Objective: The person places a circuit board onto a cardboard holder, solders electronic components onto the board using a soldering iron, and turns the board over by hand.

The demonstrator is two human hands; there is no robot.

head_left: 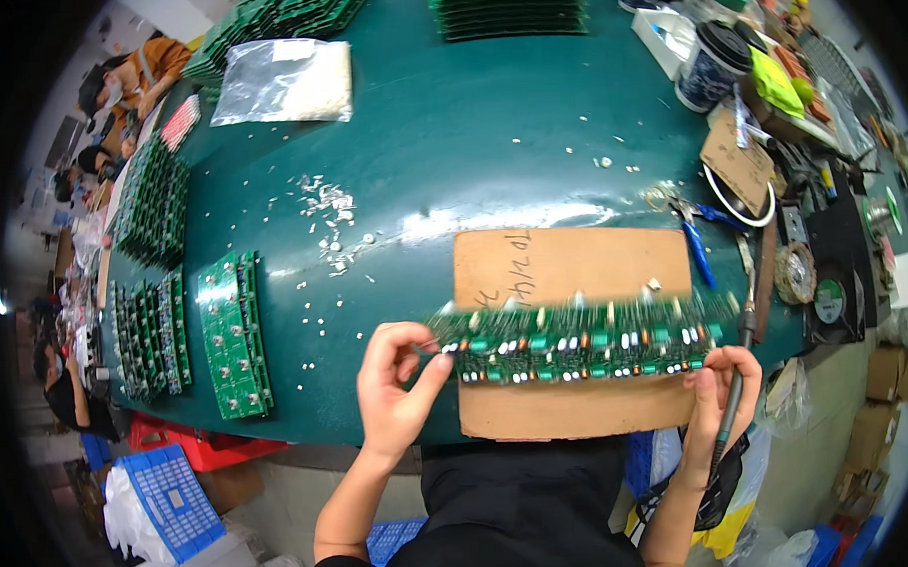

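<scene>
A long green circuit board (586, 341), populated with rows of small components, is held level over a brown cardboard sheet (578, 409). Its upper part is blurred, and I cannot tell whether it is one board or two together. At its left end, my left hand (398, 390) pinches the edge between thumb and fingers. My right hand (718, 404) grips the right end, and a slim dark soldering iron (730, 409) also lies in that hand, slanting down past the palm. Beyond the board, a small pale part (654, 284) rests on the cardboard.
Green board stacks (151, 209) and a board pair (231, 341) line the left; more boards (509, 7) stand at the back. A bag of pale parts (285, 81) lies back left. White bits (332, 213) are scattered mid-table. Blue-handled pliers (698, 245) and a lidded cup (711, 67) are right.
</scene>
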